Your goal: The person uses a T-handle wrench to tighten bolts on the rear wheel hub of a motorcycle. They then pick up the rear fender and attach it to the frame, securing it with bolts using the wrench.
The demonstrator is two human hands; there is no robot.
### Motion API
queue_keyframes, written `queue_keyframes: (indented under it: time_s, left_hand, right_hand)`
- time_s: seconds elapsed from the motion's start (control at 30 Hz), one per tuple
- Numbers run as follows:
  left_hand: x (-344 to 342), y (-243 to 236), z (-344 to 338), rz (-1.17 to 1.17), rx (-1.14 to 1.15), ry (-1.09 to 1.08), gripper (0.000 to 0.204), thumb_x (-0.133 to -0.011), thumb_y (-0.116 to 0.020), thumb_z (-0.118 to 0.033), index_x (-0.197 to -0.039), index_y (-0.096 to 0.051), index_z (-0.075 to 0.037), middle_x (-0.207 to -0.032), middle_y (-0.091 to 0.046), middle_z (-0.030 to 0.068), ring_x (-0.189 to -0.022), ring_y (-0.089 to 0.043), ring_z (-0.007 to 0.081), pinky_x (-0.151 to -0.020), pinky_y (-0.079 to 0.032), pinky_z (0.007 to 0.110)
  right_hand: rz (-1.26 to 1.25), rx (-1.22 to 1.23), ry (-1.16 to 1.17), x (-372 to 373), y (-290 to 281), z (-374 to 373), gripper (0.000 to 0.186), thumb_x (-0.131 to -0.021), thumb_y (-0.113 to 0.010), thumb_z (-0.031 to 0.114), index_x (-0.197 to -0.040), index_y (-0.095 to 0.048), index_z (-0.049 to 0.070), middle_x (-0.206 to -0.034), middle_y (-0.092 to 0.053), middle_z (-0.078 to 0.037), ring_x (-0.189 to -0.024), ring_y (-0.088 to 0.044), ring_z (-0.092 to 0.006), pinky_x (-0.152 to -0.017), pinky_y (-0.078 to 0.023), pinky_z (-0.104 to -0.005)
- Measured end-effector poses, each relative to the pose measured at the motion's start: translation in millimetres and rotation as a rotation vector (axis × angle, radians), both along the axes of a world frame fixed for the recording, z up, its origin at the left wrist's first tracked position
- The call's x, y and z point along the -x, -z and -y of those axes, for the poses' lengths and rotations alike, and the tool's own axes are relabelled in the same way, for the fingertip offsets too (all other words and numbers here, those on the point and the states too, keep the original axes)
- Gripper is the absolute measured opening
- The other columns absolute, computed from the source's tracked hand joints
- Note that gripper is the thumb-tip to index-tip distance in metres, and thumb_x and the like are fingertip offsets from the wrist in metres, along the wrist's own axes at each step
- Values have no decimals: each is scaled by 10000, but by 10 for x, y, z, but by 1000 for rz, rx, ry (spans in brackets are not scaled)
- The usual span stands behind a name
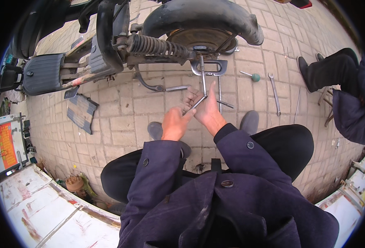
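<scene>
A metal socket wrench [203,76] with several arms reaches from the wheel hub [205,51] of a two-wheeler lying or leaning ahead of me. My left hand [176,122] is closed round its lower left arm. Beside it, my right hand [209,109] is open, thumb up and fingers stretched out behind the wrench, with the palm against or close to its joint. Another arm of the wrench sticks out to the right, past that palm. Below the hub sits a C-shaped metal frame [221,68] with a thin rod running down from it.
A spring shock absorber [157,46] and black mudguard [203,16] lie ahead. Right, on the paving, are a green-handled tool [255,77] and a spanner [275,94]. A seated person's leg [327,72] is at far right. A flat dark mat [82,111] lies left, near a white panel [29,198].
</scene>
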State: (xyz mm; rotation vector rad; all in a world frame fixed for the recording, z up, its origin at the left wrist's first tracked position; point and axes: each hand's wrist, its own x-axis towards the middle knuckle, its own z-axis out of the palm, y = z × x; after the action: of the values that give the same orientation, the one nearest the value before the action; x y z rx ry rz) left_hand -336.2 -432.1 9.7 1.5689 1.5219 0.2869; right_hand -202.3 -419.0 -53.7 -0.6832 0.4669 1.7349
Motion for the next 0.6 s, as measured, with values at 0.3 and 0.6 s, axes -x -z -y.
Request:
queue_keyframes:
  time_s: [0.3, 0.6]
  left_hand:
    - [-144, -114, 29, -228, -73, -11, 357, -882, -687, -374, -931, -712, -21, -830, -712, 201, -849, -686, 412, -733, -511, 497]
    - [-290, -419, 167, 28, -157, 15, 510, -966, -595, -447, -1027, -674, 53, -798, -682, 234, -825, -681, 398, -749, -495, 459]
  right_hand:
    - [2504, -358, -236, -238, -104, 569, 349, -867, -737, 213, -1044, -539, -15, -886, -595, -185, -858, -556, -385, -757, -422, -480]
    - [1514, -228, -154, 39, 93, 134, 371, -1043, -534, 362, -1050, -526, -8, -757, -510, -85, -703, -503, -223, -670, -423, -392]
